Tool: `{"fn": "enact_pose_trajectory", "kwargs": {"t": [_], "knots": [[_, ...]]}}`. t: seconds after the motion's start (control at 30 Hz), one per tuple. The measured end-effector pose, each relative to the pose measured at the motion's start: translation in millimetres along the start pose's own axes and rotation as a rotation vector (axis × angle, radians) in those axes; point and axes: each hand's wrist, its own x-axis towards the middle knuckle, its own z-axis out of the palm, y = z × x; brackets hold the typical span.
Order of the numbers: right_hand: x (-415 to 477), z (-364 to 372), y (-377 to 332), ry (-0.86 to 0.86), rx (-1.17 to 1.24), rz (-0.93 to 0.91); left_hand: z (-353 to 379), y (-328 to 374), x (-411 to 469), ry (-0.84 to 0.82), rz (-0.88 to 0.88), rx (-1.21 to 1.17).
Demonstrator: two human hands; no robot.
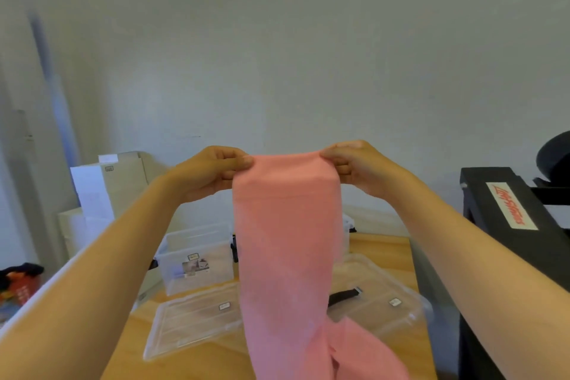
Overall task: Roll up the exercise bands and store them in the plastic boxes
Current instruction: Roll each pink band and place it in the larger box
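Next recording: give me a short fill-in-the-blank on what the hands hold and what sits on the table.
1. The left hand and right hand pinch the top edge of a ___ exercise band.
2. The clear plastic box left of the band stands on a ___ table.
3. Flat on the table lie ___ clear lids.

Missing words: pink; wooden; two.

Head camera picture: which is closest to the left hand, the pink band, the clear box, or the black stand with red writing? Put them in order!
1. pink band: the left hand pinches its top corner.
2. clear box: on the table, below that hand.
3. black stand: far right, past the right hand.
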Motion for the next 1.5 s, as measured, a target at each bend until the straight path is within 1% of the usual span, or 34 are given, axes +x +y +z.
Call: {"fn": "enact_pose_trajectory", "kwargs": {"t": [0.07,0.17,0.27,0.33,0.4,0.47,0.53,0.63,0.73,0.8,0.9,1.0,1.07,1.13,1.23,1.33,1.43,1.5], "knots": [[1,-1,15,-0.046,0.002,0.032,0,-13,1,-0.019,-0.02,-0.017],[9,-3,43,-0.04,-0.014,0.094,0,-40,11,0.017,-0.079,-0.017],[25,1,85,0.039,-0.071,0.163,3,-83,33,0.079,-0.177,0.011],[40,6,125,0.141,-0.152,0.222,6,-122,49,0.158,-0.263,0.103],[54,11,171,0.219,-0.301,0.292,15,-163,58,0.213,-0.332,0.233],[55,18,206,0.22,-0.474,0.34,31,-197,56,0.198,-0.378,0.307],[49,24,228,0.191,-0.518,0.384,45,-219,48,0.152,-0.397,0.294],[37,30,245,0.167,-0.513,0.411,60,-236,34,0.118,-0.374,0.254],[17,34,252,0.097,-0.505,0.392,73,-243,16,0.11,-0.345,0.263],[-6,38,252,-0.03,-0.49,0.341,83,-247,-1,0.054,-0.318,0.287],[-46,41,248,-0.26,-0.542,0.301,98,-258,-35,-0.004,-0.3,0.321],[-83,42,247,-0.377,-0.572,0.284,114,-269,-69,-0.045,-0.34,0.352],[-102,42,250,-0.421,-0.598,0.278,123,-274,-87,-0.009,-0.342,0.322],[-115,40,255,-0.43,-0.679,0.239,132,-278,-102,0.02,-0.288,0.343],[-127,34,261,-0.34,-0.75,0.195,140,-283,-119,0.026,-0.214,0.415],[-130,34,266,-0.236,-0.712,0.16,143,-285,-123,0.067,-0.19,0.427],[-131,37,268,-0.189,-0.695,0.121,146,-282,-121,0.097,-0.144,0.471],[-131,38,269,-0.17,-0.697,0.104,150,-281,-121,0.134,-0.127,0.453]]}}
